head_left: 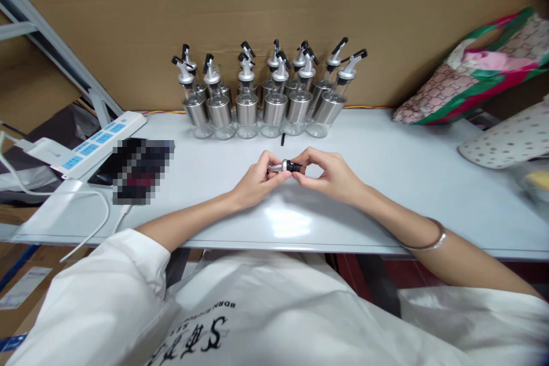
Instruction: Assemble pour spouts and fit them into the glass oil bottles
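Above the middle of the table, my left hand (261, 175) is closed around the silver body of a bottle pourer (285, 166), which lies sideways with its black stopper to the right. The fingertips of my right hand (328, 174) pinch the black stopper end. Behind my hands stand two rows of glass oil bottles (274, 111) with steel sleeves, most topped by silver pourers with black levers. A small black piece (282, 139) lies on the table in front of the bottles.
A white power strip (103, 143) and a phone with a blurred screen (141, 174) lie at the left, with white cables (105, 211). A patterned bag (463, 80) and a dotted white cylinder (506, 137) are at the right. Brown cardboard (274, 0) backs the table (206, 183).
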Demonstrator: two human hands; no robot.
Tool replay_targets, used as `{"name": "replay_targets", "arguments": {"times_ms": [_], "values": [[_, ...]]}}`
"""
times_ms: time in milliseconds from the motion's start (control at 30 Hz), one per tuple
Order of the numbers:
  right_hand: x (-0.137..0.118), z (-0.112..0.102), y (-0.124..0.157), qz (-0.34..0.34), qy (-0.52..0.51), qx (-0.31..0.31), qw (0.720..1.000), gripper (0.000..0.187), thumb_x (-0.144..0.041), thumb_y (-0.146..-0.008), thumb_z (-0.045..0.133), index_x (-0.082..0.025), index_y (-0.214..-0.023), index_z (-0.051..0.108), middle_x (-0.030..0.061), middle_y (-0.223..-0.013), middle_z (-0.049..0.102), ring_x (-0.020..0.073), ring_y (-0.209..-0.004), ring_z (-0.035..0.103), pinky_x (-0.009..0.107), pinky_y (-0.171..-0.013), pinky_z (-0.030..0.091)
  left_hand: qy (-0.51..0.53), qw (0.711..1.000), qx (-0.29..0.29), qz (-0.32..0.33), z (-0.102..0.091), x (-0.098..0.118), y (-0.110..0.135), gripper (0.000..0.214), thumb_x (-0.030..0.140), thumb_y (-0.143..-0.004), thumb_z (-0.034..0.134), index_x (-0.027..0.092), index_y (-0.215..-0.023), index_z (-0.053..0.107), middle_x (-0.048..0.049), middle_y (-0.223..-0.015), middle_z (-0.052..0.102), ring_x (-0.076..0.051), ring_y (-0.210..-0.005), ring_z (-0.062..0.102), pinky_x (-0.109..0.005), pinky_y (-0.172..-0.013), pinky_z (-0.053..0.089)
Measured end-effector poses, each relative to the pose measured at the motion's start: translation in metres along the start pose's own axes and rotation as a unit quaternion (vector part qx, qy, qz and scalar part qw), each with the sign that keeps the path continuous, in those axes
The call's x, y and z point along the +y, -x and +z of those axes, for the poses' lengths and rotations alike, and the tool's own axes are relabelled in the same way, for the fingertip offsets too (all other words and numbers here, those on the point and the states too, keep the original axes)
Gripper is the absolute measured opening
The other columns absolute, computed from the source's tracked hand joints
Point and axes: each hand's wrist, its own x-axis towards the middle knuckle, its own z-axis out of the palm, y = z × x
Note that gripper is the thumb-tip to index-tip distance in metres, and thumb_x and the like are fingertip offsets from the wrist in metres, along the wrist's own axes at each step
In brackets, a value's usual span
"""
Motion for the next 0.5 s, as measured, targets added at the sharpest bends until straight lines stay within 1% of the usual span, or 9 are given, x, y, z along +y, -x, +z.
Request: {"name": "replay_targets", "arguments": {"times_ms": [67,200,333,400,500], "values": [[0.0006,-0.0009,0.0001,-0.034,0.010,-0.009,0.999,0.007,-0.024,-0.083,0.060,-0.019,-0.084,0.056,0.0007,-0.071,0.062,0.0124,-0.063,0.058,0.024,-0.061,0.048,0.002,1.000,-0.014,-0.013,-0.0001,0.0009,0.0006,0.035,0.047,-0.082,0.058,0.022,-0.087,0.035,0.0100,-0.061,0.035,-0.007,-0.053,0.033,-0.021,-0.054,0.026],[0.0019,-0.0024,-0.0003,-0.099,0.026,-0.022,0.994,0.001,-0.020,-0.086,0.057,-0.019,-0.086,0.056,0.0027,-0.077,0.062,0.0127,-0.066,0.057,0.025,-0.064,0.048,0.002,0.999,-0.038,-0.023,-0.0002,0.0024,0.0013,0.038,0.048,-0.080,0.059,0.022,-0.085,0.032,0.0096,-0.063,0.037,-0.007,-0.055,0.032,-0.021,-0.054,0.026],[0.0019,-0.0028,0.0001,-0.150,0.033,-0.022,0.988,0.003,-0.017,-0.087,0.055,-0.020,-0.088,0.057,0.0050,-0.081,0.063,0.0142,-0.072,0.060,0.026,-0.066,0.050,-0.003,0.998,-0.057,-0.040,-0.0014,0.0045,0.0020,0.040,0.053,-0.080,0.057,0.022,-0.085,0.033,0.0100,-0.060,0.034,-0.008,-0.054,0.029,-0.021,-0.053,0.024],[0.0026,-0.0032,0.0006,-0.154,0.030,-0.024,0.987,0.003,-0.019,-0.088,0.055,-0.020,-0.088,0.058,0.0057,-0.083,0.064,0.0148,-0.073,0.060,0.027,-0.067,0.050,0.009,0.997,-0.064,-0.044,-0.0022,0.0057,0.0022,0.040,0.054,-0.081,0.057,0.022,-0.085,0.034,0.0102,-0.059,0.032,-0.008,-0.053,0.028,-0.020,-0.052,0.023],[0.0045,-0.0039,0.0014,-0.133,0.017,-0.026,0.991,0.006,-0.025,-0.088,0.058,-0.019,-0.089,0.060,0.0045,-0.079,0.064,0.0138,-0.067,0.059,0.027,-0.065,0.050,0.017,0.997,-0.070,-0.039,-0.0028,0.0063,0.0025,0.038,0.052,-0.082,0.056,0.023,-0.084,0.033,0.0107,-0.058,0.031,-0.007,-0.050,0.027,-0.019,-0.050,0.021]]}}
